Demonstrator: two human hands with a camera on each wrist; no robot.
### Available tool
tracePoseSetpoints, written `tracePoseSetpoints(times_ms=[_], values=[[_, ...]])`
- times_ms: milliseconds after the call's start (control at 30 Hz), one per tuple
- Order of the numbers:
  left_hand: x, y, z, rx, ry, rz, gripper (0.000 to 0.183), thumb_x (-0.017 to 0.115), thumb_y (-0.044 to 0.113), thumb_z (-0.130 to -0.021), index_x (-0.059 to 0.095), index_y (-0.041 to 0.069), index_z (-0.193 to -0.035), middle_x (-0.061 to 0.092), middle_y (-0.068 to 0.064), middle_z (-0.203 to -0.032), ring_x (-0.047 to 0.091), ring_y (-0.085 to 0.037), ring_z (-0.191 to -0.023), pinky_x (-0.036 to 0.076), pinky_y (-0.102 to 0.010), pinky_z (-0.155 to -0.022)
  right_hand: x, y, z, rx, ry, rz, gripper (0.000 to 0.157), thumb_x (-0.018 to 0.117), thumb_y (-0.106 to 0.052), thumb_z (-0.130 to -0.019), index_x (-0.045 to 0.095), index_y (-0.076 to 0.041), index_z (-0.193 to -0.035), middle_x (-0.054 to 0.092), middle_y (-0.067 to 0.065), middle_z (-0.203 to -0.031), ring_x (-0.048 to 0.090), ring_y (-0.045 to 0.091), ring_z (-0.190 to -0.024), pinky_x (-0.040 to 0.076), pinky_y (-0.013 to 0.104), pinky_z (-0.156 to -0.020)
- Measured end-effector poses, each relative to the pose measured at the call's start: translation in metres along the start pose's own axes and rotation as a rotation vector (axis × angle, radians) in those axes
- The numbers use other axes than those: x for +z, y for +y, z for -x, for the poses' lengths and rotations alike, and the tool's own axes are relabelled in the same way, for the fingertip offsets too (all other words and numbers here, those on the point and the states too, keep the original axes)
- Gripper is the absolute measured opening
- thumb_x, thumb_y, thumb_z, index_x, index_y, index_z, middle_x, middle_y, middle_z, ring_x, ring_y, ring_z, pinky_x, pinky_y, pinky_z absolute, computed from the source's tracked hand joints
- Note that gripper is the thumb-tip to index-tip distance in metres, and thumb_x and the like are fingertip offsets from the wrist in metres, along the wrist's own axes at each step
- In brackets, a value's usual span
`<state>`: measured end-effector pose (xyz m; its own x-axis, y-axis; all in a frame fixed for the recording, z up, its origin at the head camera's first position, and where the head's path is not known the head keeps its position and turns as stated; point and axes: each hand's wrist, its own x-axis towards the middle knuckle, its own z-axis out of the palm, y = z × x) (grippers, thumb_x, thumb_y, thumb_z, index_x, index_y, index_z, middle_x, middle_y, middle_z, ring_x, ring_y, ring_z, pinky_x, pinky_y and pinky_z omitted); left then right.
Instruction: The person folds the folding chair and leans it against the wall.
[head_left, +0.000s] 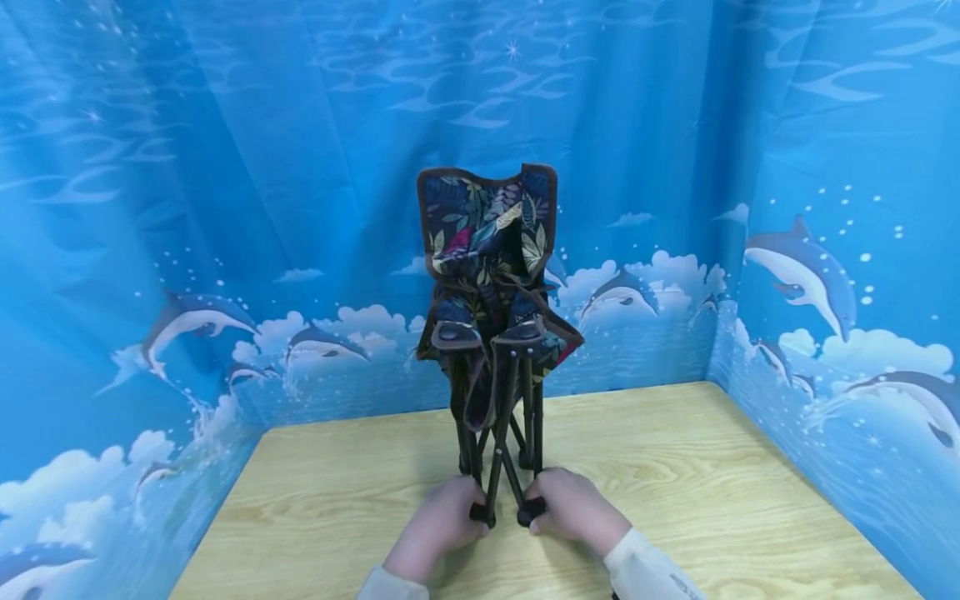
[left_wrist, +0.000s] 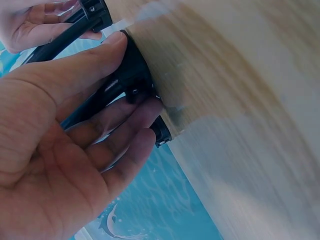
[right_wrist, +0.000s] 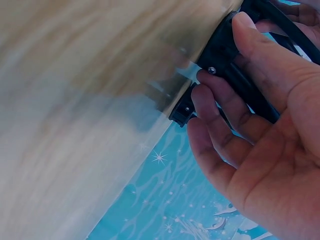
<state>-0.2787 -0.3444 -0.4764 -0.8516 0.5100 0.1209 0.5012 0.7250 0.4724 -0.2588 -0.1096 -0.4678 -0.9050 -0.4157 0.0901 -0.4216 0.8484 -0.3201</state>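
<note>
A folding camp chair (head_left: 453, 200) with dark leaf-patterned fabric stands upright on the table, its black legs bunched close together. At its near left leg, my left hand (head_left: 444, 510) pinches the black plastic foot (left_wrist: 134, 65), thumb on one side and fingers curled round the other. My right hand (head_left: 576, 505) holds the near right foot (right_wrist: 220, 47) in the same manner. Both held feet sit right at the tabletop in the wrist views. Crossed leg tubes (head_left: 500, 450) rise between the hands. Folds of the seat and the armrests (head_left: 456, 335) hang above them.
The light wood-grain table (head_left: 337, 467) spreads out on both sides of the chair. Blue curtains (head_left: 285, 167) printed with dolphins and clouds enclose it at the back, left and right. Another black foot (head_left: 527, 460) stands farther back, under the chair.
</note>
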Motion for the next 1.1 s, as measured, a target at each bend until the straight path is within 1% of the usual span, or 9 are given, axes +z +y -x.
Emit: tracePoseSetpoints(times_ms=[267,400,567,700,833,933,1100], values=[[0.001,-0.001,-0.003,0.033,0.02,-0.071,0.021,0.094,0.016,-0.07,0.081,0.018,-0.087,0.074,0.004,-0.087,0.067,-0.013,-0.082,0.057,-0.033,-0.075,-0.002,0.001,-0.003,0.018,-0.01,-0.016,0.026,0.096,-0.024,-0.07,0.084,-0.018,-0.092,0.08,-0.001,-0.099,0.072,0.02,-0.09,0.06,0.04,-0.08],[0.002,-0.002,-0.003,0.04,0.029,-0.068,0.02,0.094,0.017,-0.071,0.081,0.019,-0.086,0.074,0.004,-0.088,0.067,-0.013,-0.081,0.057,-0.033,-0.073,-0.002,0.002,-0.005,0.027,-0.01,-0.021,0.027,0.096,-0.023,-0.07,0.084,-0.017,-0.094,0.08,0.001,-0.1,0.073,0.021,-0.092,0.06,0.042,-0.082],[0.002,-0.003,-0.004,0.043,0.037,-0.063,0.019,0.094,0.017,-0.071,0.08,0.019,-0.083,0.073,0.005,-0.086,0.066,-0.011,-0.079,0.056,-0.032,-0.071,-0.001,0.003,-0.006,0.03,-0.008,-0.03,0.028,0.096,-0.021,-0.071,0.084,-0.016,-0.095,0.08,0.001,-0.1,0.072,0.021,-0.092,0.06,0.041,-0.082],[0.003,-0.003,-0.004,0.032,0.033,-0.062,0.019,0.094,0.017,-0.071,0.08,0.019,-0.084,0.074,0.005,-0.087,0.067,-0.011,-0.08,0.057,-0.032,-0.072,0.0,0.002,-0.007,0.041,-0.013,-0.04,0.028,0.096,-0.021,-0.07,0.084,-0.016,-0.095,0.08,0.001,-0.1,0.071,0.021,-0.092,0.06,0.042,-0.082],[0.004,-0.005,-0.006,0.016,0.037,-0.066,0.023,0.095,0.016,-0.071,0.081,0.016,-0.089,0.076,0.002,-0.091,0.07,-0.016,-0.084,0.059,-0.036,-0.076,0.001,0.003,-0.009,0.045,-0.011,-0.053,0.029,0.096,-0.02,-0.07,0.084,-0.015,-0.096,0.08,0.002,-0.101,0.072,0.023,-0.093,0.06,0.044,-0.084],[0.002,-0.004,-0.007,0.001,0.037,-0.069,0.024,0.095,0.017,-0.071,0.081,0.016,-0.091,0.076,0.001,-0.093,0.071,-0.018,-0.086,0.06,-0.038,-0.079,0.001,0.004,-0.01,0.039,-0.006,-0.058,0.028,0.096,-0.019,-0.071,0.083,-0.015,-0.096,0.08,0.002,-0.101,0.072,0.022,-0.092,0.061,0.044,-0.084],[0.0,-0.002,-0.012,-0.016,0.023,-0.074,0.02,0.095,0.017,-0.072,0.081,0.02,-0.086,0.075,0.003,-0.091,0.069,-0.016,-0.084,0.06,-0.039,-0.079,0.001,0.005,-0.013,0.046,-0.012,-0.062,0.024,0.095,-0.02,-0.073,0.084,-0.017,-0.094,0.08,0.0,-0.1,0.072,0.019,-0.091,0.06,0.041,-0.081]])
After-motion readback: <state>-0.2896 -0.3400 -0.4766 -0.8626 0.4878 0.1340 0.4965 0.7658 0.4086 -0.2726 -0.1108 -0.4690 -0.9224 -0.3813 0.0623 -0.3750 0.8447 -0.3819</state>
